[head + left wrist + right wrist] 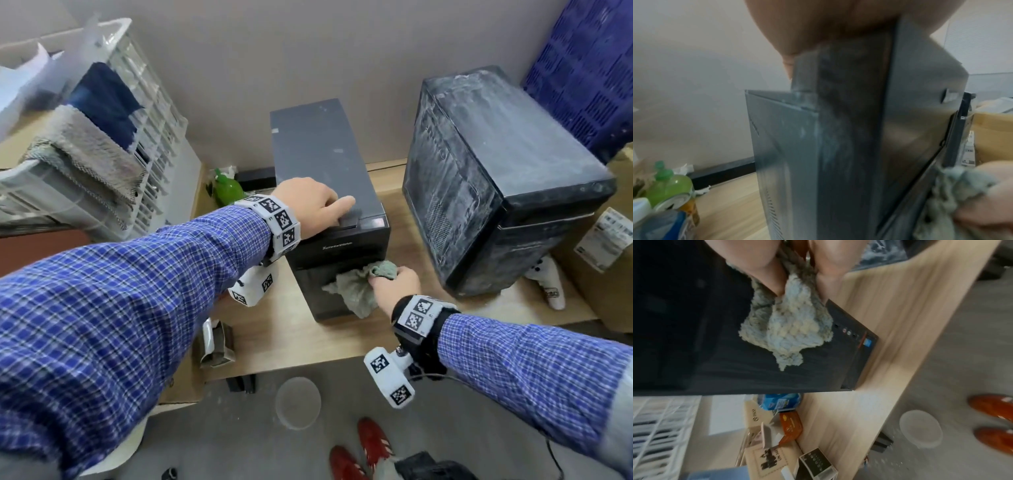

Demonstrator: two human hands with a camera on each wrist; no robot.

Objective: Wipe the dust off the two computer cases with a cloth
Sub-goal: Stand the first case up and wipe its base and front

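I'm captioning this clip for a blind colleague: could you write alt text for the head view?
A right hand presses a grey-green cloth against the front of a slim black computer case while the left hand rests on its top. A dustier second case stands beside it on the wooden desk.

The slim computer case (329, 192) has a matt dark metal shell and a glossier plastic front, while the bigger case (507, 192) is dulled by chalky dust. The cloth (789, 324) looks nubbly and fleecy, and the tabletop (394, 329) is smooth pale wood-grain.
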